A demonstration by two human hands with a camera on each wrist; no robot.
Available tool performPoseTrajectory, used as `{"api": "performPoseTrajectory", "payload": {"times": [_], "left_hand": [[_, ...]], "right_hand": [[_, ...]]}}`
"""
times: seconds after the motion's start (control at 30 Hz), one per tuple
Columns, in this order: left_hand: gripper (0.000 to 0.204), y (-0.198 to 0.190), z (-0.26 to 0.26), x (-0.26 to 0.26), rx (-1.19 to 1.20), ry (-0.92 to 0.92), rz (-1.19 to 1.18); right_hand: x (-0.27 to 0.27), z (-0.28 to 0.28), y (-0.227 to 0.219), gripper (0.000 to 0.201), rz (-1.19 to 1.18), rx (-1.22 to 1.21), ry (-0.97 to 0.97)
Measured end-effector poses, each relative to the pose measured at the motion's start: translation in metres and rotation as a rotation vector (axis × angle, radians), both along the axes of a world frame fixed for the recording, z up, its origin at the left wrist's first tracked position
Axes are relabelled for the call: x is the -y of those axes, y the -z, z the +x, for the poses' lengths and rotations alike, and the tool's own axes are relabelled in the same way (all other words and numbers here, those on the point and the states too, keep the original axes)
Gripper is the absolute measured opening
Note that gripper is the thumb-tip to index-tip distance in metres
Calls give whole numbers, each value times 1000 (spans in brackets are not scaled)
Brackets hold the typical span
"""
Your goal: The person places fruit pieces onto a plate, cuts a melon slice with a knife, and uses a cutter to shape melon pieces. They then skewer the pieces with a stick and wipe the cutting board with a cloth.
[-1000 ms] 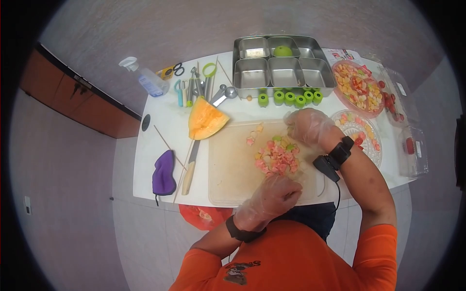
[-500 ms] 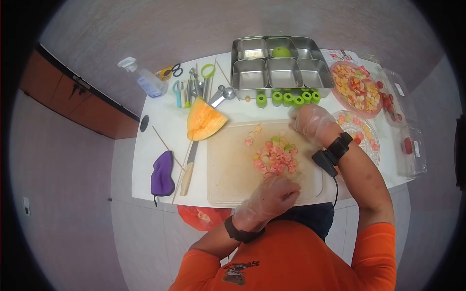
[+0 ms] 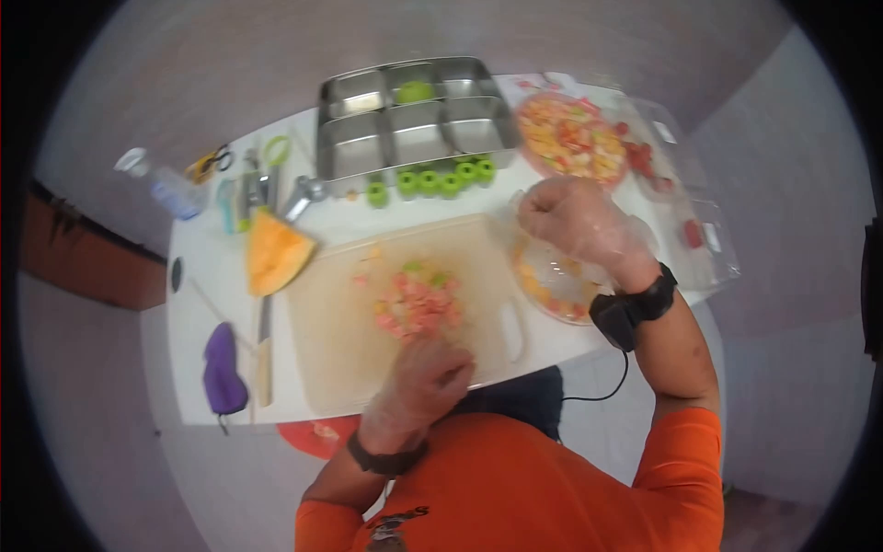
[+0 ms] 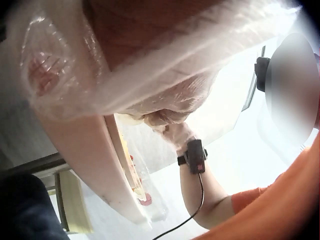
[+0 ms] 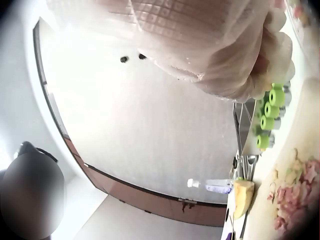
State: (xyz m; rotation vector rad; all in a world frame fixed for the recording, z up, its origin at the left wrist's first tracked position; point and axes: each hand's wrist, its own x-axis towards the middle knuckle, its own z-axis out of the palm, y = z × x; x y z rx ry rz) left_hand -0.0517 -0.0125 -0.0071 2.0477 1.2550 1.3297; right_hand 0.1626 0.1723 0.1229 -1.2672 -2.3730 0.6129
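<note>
In the head view my gloved left hand (image 3: 418, 386) has its fingers curled at the near side of the cutting board (image 3: 331, 368). No object shows in its curl. Just beyond it lies a pile of small cut fruit pieces (image 3: 418, 304), mostly pink with some green and yellow, also visible in the right wrist view. My gloved right hand (image 3: 584, 225) hangs over the clear plate (image 3: 575, 317), which has fruit pieces around its edge. Its fingers bend inward, and I cannot tell whether a piece is between the fingertips.
At the back stands a steel tray (image 3: 418, 161) with compartments, green-topped cutters (image 3: 428, 184) before it. A fruit-filled pink bowl (image 3: 529, 152) and clear boxes (image 3: 713, 248) are at the right. Left are a melon wedge (image 3: 276, 253), a knife (image 3: 265, 368) and a spray bottle (image 3: 170, 193).
My right hand has moved right, from the board's right edge to over the clear plate. The left hand stays by the pile. The head view has turned, shifting the table left.
</note>
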Motion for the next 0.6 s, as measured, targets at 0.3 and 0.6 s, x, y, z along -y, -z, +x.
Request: {"api": "performPoseTrajectory", "payload": {"times": [0.3, 0.6], "left_hand": [[15, -3, -2, -3, -42, 15, -64], [15, -8, 3, -3, -104, 3, -72]], "right_hand": [[44, 142, 41, 22, -427, 87, 482], [54, 140, 64, 26, -496, 123, 575]]}}
